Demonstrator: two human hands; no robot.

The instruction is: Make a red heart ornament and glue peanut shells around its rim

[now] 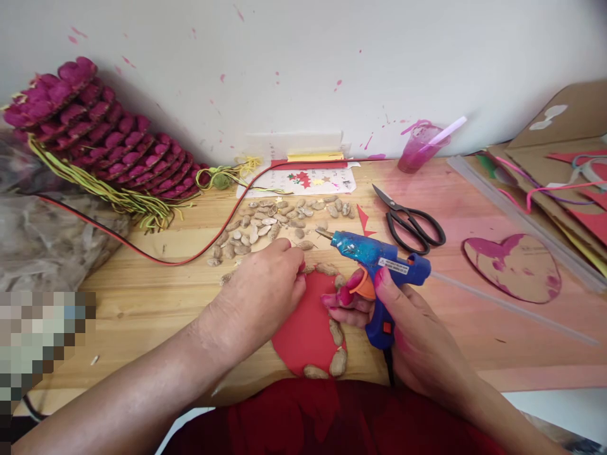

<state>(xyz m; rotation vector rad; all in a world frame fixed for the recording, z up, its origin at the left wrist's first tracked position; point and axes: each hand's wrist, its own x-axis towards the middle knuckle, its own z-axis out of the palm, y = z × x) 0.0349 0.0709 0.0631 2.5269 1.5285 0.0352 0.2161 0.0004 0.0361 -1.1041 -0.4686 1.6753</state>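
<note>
A red paper shape [303, 328] lies on the table in front of me, with peanuts [338, 362] set along its right and lower rim. My left hand [268, 284] is over its upper left edge, fingers curled together; whatever they pinch is hidden behind them. In my right hand [403, 316] is a blue glue gun [365, 253], gripped by the handle with fingers near the orange trigger. Its metal nozzle points left, above the table. Beyond my left hand spreads a loose pile of peanuts [265, 221].
Black-handled scissors [412, 221] lie behind the glue gun. A pink-stained heart-shaped cardboard [512, 268] is at right, a plastic cup [422, 148] by the wall. Stacked magenta-painted pieces [109, 133] lean at left beside plastic bags [47, 234]. A red-black cord [190, 260] crosses the table.
</note>
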